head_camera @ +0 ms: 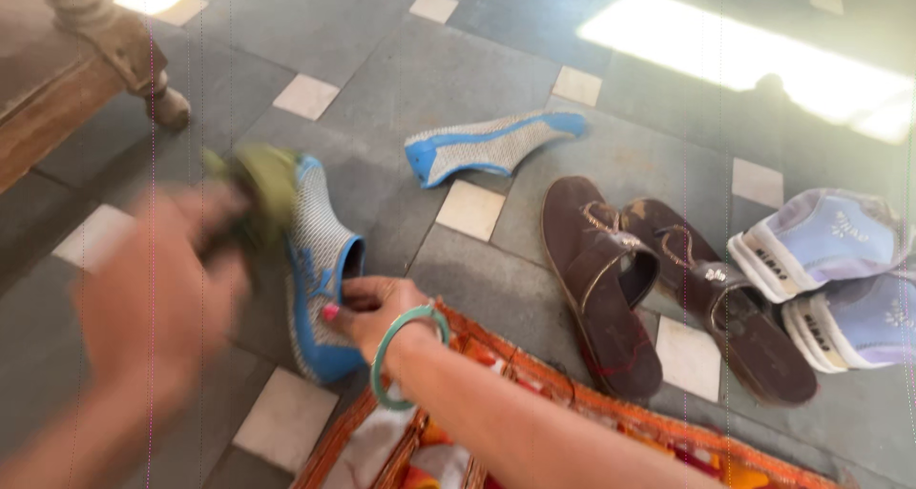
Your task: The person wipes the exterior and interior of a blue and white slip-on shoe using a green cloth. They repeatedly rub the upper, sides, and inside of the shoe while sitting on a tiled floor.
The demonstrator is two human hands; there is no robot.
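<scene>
A blue and grey knit shoe (320, 250) lies on the tiled floor. My right hand (372, 312), with a green bangle (405, 351) on the wrist, grips it at the heel opening. My left hand (157, 289) is blurred by motion at the left and holds a green cloth or scrubber (262, 179) against the toe end of the shoe. The matching second shoe (487, 145) lies on its side farther off, apart from both hands.
Two brown sandals (596, 279) (725, 308) lie to the right, and beyond them a pair of lilac and white shoes (821, 241). An orange patterned fabric (572, 403) sits under my right arm. A wooden furniture leg (114, 41) stands at the top left.
</scene>
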